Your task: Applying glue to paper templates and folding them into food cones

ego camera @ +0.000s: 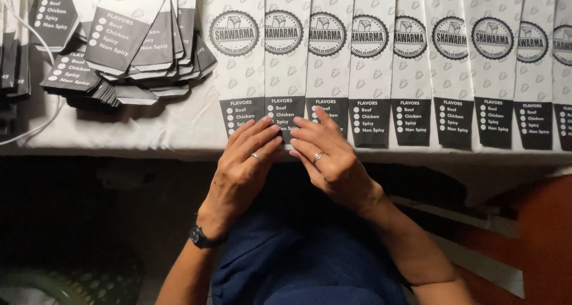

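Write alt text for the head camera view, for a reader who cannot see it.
Two bare hands, left hand and right hand, each with a ring, press on the dark bottom end of a white paper sleeve in an overlapping row of sleeves on a white-covered table. A stack of folded sleeves lies at upper left.

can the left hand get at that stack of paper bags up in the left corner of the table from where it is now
Probably yes. The left hand rests on the row of bags at the table edge, and only bare cloth lies between it and the stack of bags.

The hands (286, 156) cover the dark lower end of one white paper sleeve (285, 48). The rightmost white paper sleeve (563, 66) is cut by the frame edge; the sleeves' tops run off above.
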